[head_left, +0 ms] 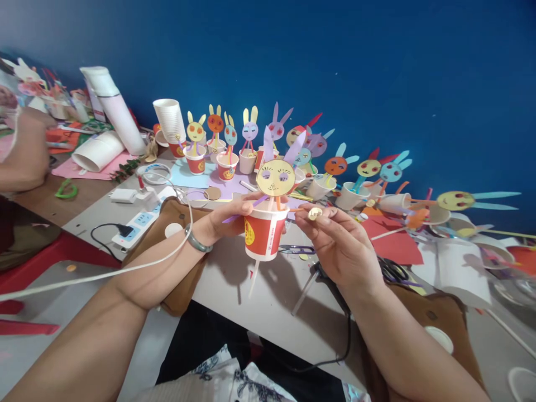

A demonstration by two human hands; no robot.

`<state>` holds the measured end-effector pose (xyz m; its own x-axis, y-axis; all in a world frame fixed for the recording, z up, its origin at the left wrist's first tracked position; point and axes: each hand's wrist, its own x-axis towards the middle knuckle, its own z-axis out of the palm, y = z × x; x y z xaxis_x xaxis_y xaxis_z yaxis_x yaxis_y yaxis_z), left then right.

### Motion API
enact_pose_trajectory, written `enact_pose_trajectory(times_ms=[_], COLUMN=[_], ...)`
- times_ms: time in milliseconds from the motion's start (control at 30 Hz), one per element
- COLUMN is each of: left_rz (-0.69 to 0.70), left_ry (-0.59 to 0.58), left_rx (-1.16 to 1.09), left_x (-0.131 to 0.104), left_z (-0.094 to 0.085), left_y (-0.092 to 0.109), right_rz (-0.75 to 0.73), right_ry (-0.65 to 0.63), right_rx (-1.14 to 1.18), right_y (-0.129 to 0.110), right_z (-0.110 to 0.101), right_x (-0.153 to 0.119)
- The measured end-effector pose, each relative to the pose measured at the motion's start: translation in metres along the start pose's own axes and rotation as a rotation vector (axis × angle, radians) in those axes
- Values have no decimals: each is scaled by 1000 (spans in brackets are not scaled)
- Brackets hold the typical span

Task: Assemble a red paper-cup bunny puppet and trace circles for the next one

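My left hand (234, 216) is wrapped round a red and white paper cup (265, 237), held up above the table. Out of the cup rises a yellow rabbit face (275, 177) with purple ears and drawn eyelashes. A white stick (254, 278) pokes down from the cup's bottom. My right hand (341, 240) pinches a small pale yellow paper disc (315, 213) with marks on it, just right of the cup. An orange strip runs from the cup's side toward this disc; whether they are joined I cannot tell.
Several rabbit-faced cups (250, 161) line the blue wall. Scissors (295, 249) lie behind the held cup. A black-corded tool (330, 279) rests under my right hand. On the left are a power strip (138, 226), a white cable (125, 272) crossing my forearm, and another person's arm (27, 148).
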<state>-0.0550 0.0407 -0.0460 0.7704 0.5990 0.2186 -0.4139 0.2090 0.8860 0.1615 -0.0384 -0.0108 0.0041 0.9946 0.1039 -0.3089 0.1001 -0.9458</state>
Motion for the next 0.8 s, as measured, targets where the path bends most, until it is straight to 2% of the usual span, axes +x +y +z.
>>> enact_pose_trajectory(times_ms=[133,533,800], left_rz=[-23,-144,-119], left_ry=[41,25,61], left_rx=[9,-215,-195], left_x=[0,4,2], left_z=[2,11,10], left_y=[-3,7,8], right_rz=[-18,-23,8], right_ry=[9,-6,-19], right_rx=[-27,-36,24], right_y=[-1,-3,-1], right_z=[3,6,8], right_x=[0,-3,-2])
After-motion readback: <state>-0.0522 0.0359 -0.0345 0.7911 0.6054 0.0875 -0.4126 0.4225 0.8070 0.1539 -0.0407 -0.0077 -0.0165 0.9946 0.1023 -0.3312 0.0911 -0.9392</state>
